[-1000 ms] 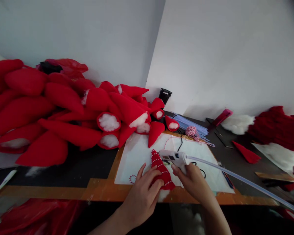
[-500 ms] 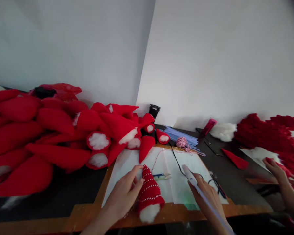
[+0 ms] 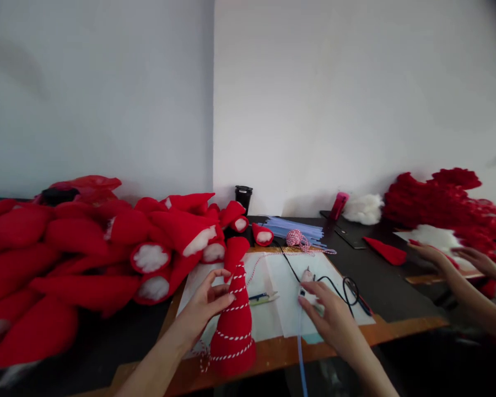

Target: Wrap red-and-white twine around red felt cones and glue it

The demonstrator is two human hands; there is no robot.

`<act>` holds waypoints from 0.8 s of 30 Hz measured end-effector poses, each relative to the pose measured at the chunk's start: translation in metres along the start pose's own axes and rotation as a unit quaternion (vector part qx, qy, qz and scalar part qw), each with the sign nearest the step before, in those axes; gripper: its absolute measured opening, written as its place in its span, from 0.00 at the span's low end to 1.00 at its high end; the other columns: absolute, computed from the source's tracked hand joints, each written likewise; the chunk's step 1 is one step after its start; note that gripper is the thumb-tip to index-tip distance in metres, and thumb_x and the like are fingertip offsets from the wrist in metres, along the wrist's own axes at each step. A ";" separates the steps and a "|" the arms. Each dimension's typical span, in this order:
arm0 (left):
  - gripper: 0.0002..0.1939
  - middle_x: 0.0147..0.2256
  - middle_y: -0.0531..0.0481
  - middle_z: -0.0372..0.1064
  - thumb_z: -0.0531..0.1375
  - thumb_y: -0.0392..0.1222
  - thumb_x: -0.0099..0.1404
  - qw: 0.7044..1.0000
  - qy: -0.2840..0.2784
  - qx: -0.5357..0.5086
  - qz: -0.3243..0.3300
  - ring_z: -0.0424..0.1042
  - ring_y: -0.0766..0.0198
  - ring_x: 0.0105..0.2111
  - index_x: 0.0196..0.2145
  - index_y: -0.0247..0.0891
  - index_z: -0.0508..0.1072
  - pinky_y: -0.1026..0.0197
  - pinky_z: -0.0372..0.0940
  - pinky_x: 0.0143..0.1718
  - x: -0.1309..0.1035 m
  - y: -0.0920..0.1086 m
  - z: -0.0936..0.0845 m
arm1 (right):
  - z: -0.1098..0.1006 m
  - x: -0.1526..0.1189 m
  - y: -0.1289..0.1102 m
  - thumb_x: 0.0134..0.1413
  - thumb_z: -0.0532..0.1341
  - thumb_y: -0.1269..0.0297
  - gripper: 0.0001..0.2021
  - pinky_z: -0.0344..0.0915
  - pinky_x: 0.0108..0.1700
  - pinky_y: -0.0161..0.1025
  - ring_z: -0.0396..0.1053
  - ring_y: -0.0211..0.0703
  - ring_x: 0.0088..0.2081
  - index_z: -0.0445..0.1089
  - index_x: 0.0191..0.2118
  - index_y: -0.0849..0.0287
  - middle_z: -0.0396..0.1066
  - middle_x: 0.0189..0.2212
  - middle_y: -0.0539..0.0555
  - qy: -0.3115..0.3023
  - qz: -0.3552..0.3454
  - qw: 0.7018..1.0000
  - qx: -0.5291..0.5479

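Observation:
My left hand (image 3: 209,303) has its thumb and fingertips at the upper left side of a stuffed red felt cone (image 3: 233,331). Red-and-white twisted cord (image 3: 231,336) winds round the cone in several bands. A loose loop of that cord (image 3: 204,355) hangs at its lower left. My right hand (image 3: 328,311) is over a white glue gun (image 3: 306,278) on the white paper, fingers stretched out and touching its body. From the gun's rear a long translucent glue stick (image 3: 301,358) trails over the table edge. Thread snips (image 3: 264,298) lie between my hands.
Stuffed red cones (image 3: 86,275) are heaped on the left. Behind the paper (image 3: 273,317) are a cord ball (image 3: 296,239), glue sticks (image 3: 287,227) and a black cup (image 3: 243,198). The gun's black cable (image 3: 334,284) curls rightward. Another person's hands (image 3: 434,256) work at the right.
The cone has turned, so its white-stuffed base no longer shows. My right hand has brought the glue gun down onto the paper and loosened its fingers. The view has shifted right.

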State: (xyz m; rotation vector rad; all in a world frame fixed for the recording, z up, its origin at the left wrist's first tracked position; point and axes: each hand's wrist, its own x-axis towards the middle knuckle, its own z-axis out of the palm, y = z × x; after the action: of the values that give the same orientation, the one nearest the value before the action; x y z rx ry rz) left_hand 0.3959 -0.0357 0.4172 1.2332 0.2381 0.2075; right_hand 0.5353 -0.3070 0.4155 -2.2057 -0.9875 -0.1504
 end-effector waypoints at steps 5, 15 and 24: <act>0.28 0.36 0.50 0.77 0.72 0.40 0.56 0.989 -0.073 -0.129 0.029 0.79 0.58 0.32 0.50 0.44 0.64 0.59 0.71 0.36 -0.017 0.011 0.012 | 0.007 0.018 -0.095 0.69 0.54 0.58 0.17 0.71 0.45 0.38 0.72 0.42 0.47 0.67 0.60 0.48 0.70 0.53 0.56 -0.040 -0.100 0.955 0.278; 0.28 0.40 0.49 0.77 0.70 0.39 0.58 0.976 -0.119 -0.171 0.059 0.79 0.59 0.36 0.53 0.46 0.66 0.61 0.72 0.38 -0.024 0.011 0.006 | 0.040 0.052 -0.127 0.61 0.61 0.47 0.19 0.63 0.32 0.34 0.66 0.38 0.31 0.74 0.34 0.60 0.70 0.27 0.51 -0.039 0.012 0.888 0.458; 0.20 0.35 0.53 0.77 0.69 0.36 0.60 0.967 -0.182 -0.155 0.084 0.77 0.63 0.33 0.47 0.46 0.67 0.63 0.69 0.36 -0.022 0.017 0.002 | 0.036 0.068 -0.139 0.47 0.71 0.51 0.16 0.59 0.31 0.33 0.62 0.35 0.26 0.74 0.31 0.59 0.69 0.25 0.48 -0.094 0.028 0.834 0.543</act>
State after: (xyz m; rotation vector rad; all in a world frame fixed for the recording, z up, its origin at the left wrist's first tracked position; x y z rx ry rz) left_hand 0.3747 -0.0384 0.4357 0.9576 -0.2123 0.1538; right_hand 0.4808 -0.1779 0.4908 -1.1826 -0.7924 0.5504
